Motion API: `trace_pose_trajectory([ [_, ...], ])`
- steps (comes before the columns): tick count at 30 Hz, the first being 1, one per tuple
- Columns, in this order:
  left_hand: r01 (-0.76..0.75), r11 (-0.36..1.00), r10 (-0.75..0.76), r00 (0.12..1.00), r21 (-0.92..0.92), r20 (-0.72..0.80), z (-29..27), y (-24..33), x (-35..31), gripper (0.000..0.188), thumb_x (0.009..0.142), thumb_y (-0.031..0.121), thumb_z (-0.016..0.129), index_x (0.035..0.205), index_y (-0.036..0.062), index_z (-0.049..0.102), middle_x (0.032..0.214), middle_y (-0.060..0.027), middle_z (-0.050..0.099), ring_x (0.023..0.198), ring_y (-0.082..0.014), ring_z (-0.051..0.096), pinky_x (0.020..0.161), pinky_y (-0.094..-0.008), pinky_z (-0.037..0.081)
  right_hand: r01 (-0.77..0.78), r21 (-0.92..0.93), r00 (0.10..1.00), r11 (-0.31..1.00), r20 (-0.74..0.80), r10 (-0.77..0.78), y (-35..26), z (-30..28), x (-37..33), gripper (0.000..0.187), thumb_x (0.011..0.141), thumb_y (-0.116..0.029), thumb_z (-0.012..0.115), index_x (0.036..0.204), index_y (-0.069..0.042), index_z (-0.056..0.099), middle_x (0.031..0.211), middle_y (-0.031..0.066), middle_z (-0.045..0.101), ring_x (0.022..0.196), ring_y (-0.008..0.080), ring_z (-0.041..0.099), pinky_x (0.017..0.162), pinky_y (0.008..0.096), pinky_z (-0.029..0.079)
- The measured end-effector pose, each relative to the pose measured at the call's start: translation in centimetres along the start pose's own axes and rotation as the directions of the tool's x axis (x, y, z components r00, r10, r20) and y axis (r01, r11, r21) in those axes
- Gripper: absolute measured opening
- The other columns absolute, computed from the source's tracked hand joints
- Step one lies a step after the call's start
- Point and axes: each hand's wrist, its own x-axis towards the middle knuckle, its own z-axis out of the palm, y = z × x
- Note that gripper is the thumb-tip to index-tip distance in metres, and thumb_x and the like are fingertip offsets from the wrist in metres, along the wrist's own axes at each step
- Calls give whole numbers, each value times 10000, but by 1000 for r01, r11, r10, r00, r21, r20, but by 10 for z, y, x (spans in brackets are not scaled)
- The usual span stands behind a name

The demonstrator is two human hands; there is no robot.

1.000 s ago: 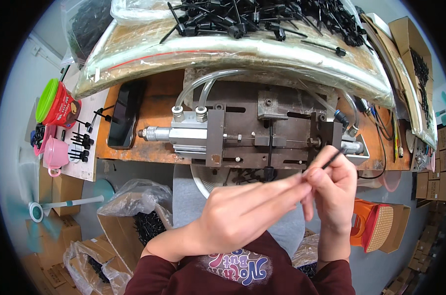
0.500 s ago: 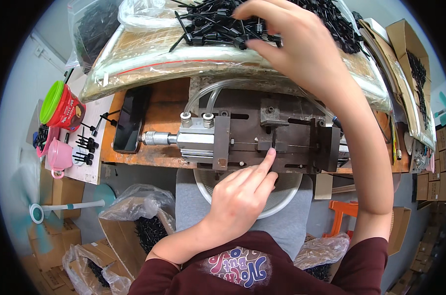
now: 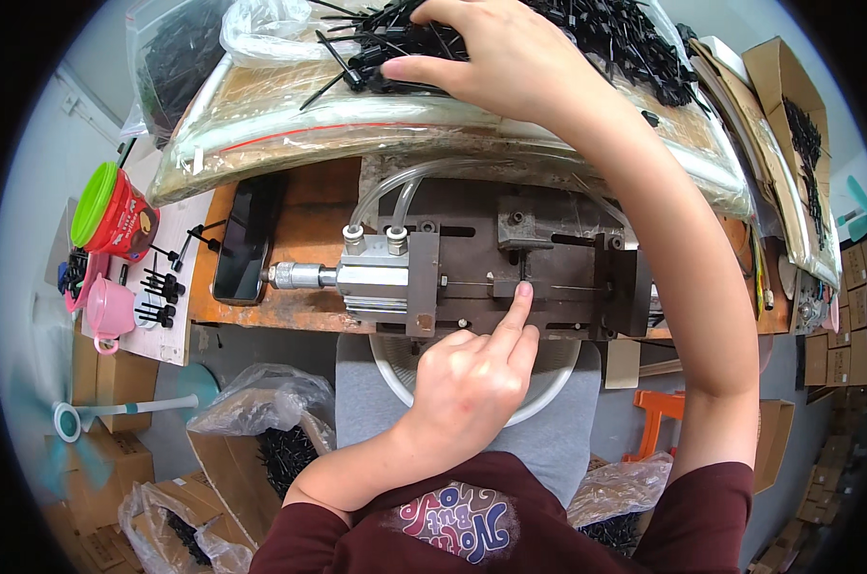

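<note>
Rod (image 3: 523,264), slim and black, at centre of metal fixture (image 3: 422,277) on desk (image 3: 314,201): steady squarely under index fingertip of left hand (image 3: 471,383), with grip of folded fingers impossible to tell, and, with parted grip of right hand (image 3: 510,62) at far pile (image 3: 634,57), pick singly.

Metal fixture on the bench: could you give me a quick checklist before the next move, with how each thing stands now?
1. Left hand clear of the metal fixture: not ok, the index fingertip is at its central block.
2. Right hand clear of the fixture: ok, it is up at the pile of black parts.
3. Dark stem lying properly across the block: cannot tell, the fingertip covers part of it.
4. Clear tubes joined to the silver cylinder: ok, both meet its fittings.
5. Phone clear of the cylinder's end: cannot tell, they look very close.
</note>
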Motion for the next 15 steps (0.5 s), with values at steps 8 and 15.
trace_pose_trajectory([
  [8, -16, 1000, 16, 1000, -8, 17, -1, 0, -1, 252, 680, 110, 771, 890, 36, 653, 1223, -164, 649, 492, -181, 561, 528, -266, 490, 115, -118, 985, 986, -113, -128, 47, 3, -23, 297, 815, -147, 737, 1101, -84, 686, 984, 51, 671, 716, 174, 576, 684, 323, 493],
  [15, -20, 995, 23, 999, -100, 29, -4, -4, -3, 233, 721, 121, 765, 905, 33, 653, 1241, -170, 636, 517, -186, 572, 533, -272, 495, 4, -65, 998, 998, 60, 0, 67, -28, -40, 274, 792, -111, 743, 1064, -105, 714, 930, 28, 635, 661, 159, 507, 662, 308, 471],
])
